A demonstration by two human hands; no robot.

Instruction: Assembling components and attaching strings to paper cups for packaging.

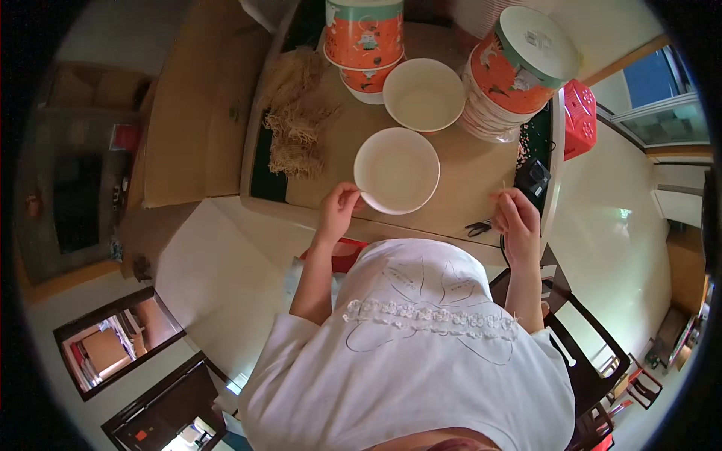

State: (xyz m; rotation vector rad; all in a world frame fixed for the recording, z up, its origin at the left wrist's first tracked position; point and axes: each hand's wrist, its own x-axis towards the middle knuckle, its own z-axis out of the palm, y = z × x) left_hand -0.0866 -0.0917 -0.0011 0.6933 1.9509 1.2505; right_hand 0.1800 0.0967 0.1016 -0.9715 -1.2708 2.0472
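On the tabletop (474,177), near its front edge, stands an empty white paper bowl (396,170), upright. The left hand (338,210) grasps its near-left rim, fingers (350,197) pinched on the edge. The right hand (517,218) hovers well apart to the right, fingers closed on a thin pale straw-like strand (503,188). A second empty bowl (423,94) sits just behind the first. Orange printed tubs (364,34) are stacked at the rear; another stack (519,71) leans at rear right. A pile of straw-coloured fibre (297,128) lies to the left. Scissors (478,226) rest by the right hand.
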